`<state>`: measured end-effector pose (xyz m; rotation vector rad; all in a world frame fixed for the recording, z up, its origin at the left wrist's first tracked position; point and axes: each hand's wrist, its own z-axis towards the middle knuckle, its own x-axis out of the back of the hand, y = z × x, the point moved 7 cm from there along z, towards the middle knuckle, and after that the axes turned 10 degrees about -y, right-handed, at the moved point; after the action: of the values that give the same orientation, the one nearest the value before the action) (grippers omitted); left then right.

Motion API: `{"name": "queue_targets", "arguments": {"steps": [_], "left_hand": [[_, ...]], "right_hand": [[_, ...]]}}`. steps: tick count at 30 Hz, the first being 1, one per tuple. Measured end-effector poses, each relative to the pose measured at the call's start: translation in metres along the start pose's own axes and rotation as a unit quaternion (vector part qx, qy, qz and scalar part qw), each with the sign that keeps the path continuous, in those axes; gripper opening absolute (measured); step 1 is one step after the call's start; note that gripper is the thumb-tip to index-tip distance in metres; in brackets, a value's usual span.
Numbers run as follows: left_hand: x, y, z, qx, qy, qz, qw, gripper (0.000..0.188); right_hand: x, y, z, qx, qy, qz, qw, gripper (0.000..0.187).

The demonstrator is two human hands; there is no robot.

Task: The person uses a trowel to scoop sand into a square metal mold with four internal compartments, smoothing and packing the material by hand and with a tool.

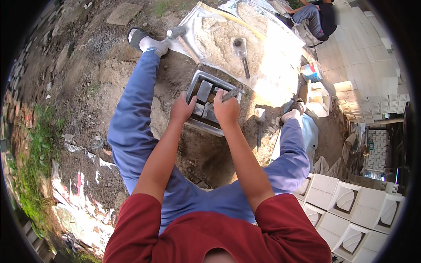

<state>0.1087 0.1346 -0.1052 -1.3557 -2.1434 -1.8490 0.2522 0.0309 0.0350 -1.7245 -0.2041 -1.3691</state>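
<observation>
On the ground between my legs sits a rectangular metal mould (204, 128) with dark grey blocks (204, 90) set inside it. My left hand (182, 108) is closed at the mould's left side, thumb toward the blocks; its fingertips are partly hidden. My right hand (226, 109) is over the mould's right side, its fingers closed around a short dark grey piece (230, 94) whose exact kind I cannot tell. A mallet (176, 32) with a wooden handle lies beyond the mould, near my left foot. A second hammer (260, 115) lies right of the mould.
A sheet spread with pale powder (215, 41) lies ahead, a trowel (239, 43) on it. To the right stand a bucket (312, 71) and a white container (322, 103). White patterned blocks (322, 191) are stacked at lower right. Another person (309, 19) sits at far right.
</observation>
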Motion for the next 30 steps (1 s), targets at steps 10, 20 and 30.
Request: {"name": "queue_targets", "arguments": {"steps": [10, 20, 30], "left_hand": [[0.005, -0.010, -0.004, 0.040, 0.020, 0.027, 0.999, 0.073], [0.004, -0.004, -0.006, 0.057, 0.008, 0.052, 0.997, 0.071], [0.008, -0.004, -0.008, 0.086, 0.010, 0.033, 0.996, 0.083]], "right_hand": [[-0.004, -0.013, -0.010, 0.015, -0.032, 0.070, 0.997, 0.046], [-0.012, 0.000, -0.007, 0.006, -0.038, 0.103, 0.994, 0.047], [-0.016, 0.006, -0.004, -0.025, -0.047, 0.111, 0.992, 0.051]]}}
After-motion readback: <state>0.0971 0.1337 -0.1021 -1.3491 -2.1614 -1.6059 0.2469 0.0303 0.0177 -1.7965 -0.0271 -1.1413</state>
